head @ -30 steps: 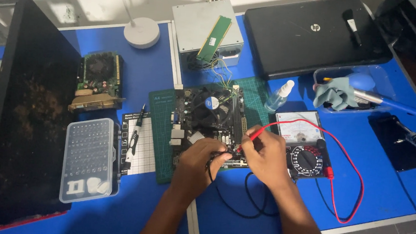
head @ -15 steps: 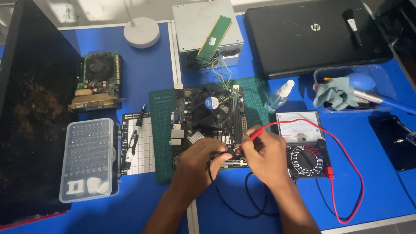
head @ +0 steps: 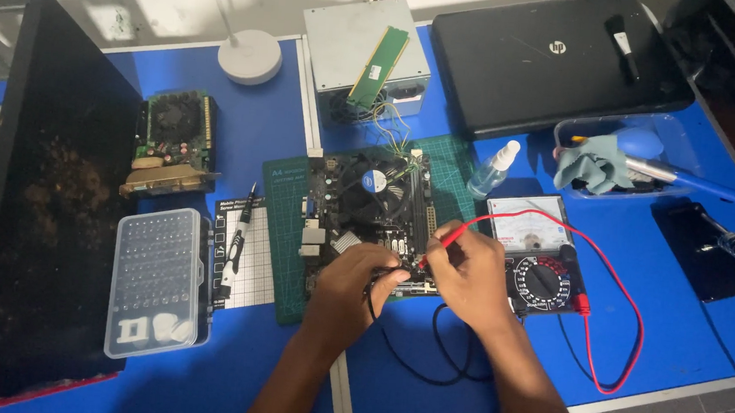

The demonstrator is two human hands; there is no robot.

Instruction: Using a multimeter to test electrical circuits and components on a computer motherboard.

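Single head-worn view, looking steeply down (from the near edge), blue table filling the frame

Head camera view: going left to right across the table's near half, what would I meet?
Black computer case → clear plastic bit box → screwdriver → left hand → right hand → multimeter → black phone.
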